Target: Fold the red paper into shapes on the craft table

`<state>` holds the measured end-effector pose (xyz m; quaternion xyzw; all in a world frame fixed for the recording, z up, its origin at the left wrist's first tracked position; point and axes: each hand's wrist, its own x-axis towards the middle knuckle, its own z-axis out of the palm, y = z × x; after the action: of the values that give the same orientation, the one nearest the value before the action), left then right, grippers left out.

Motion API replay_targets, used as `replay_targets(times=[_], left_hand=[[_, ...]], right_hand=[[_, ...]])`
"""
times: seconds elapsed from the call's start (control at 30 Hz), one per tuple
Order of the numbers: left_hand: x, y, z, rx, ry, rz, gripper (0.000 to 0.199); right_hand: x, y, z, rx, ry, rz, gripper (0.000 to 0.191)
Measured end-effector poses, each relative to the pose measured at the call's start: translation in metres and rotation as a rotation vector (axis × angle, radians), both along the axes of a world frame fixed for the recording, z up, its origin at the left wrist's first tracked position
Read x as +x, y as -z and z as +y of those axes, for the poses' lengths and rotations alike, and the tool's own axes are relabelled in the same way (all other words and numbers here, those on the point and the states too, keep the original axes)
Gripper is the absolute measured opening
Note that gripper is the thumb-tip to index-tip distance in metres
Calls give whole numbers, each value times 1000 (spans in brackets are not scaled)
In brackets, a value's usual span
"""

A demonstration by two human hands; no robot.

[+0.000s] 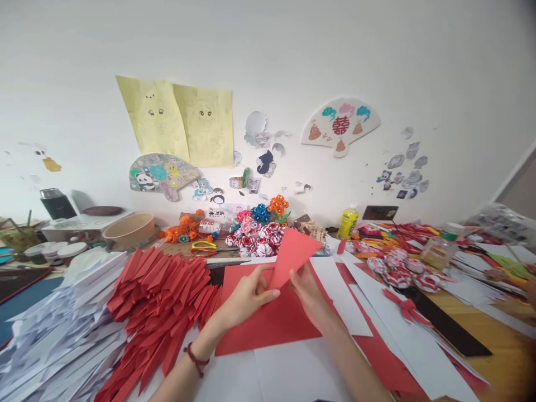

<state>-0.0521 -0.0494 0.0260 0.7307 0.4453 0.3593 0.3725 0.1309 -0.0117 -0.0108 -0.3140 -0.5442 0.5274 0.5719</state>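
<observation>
A folded piece of red paper (293,252) is held up between my two hands, its wide end toward the wall. My left hand (248,290) pinches its lower left edge between thumb and fingers. On the right side, my right hand (305,287) grips the lower edge, its fingers partly hidden behind the paper. Below both hands lies a flat red sheet (259,326) on top of white sheets (293,368). To the left is a big heap of folded red paper strips (159,301), beside a heap of folded white strips (62,335).
Red-and-white paper flowers (266,240) sit behind my hands, near yellow-handled scissors (204,245). A round tan basin (129,230) and a dark flask (57,204) stand at the back left. Rightward are a yellow bottle (348,223), a clear jar (440,248) and a black strip (450,324).
</observation>
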Motion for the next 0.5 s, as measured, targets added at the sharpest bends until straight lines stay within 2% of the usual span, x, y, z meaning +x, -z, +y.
replay_targets(times=[0.07, 0.2, 0.37, 0.5], left_hand=[[1, 3, -3, 48, -14, 23, 52], [0, 3, -6, 81, -1, 31, 49], [1, 2, -11, 64, 117, -17, 54], [5, 2, -15, 50, 185, -52, 57]], right_hand=[[-7, 1, -7, -30, -73, -10, 61], [-9, 1, -18, -47, -241, -11, 45], [-1, -1, -22, -47, -256, -43, 37], [2, -4, -23, -35, -286, -5, 46]])
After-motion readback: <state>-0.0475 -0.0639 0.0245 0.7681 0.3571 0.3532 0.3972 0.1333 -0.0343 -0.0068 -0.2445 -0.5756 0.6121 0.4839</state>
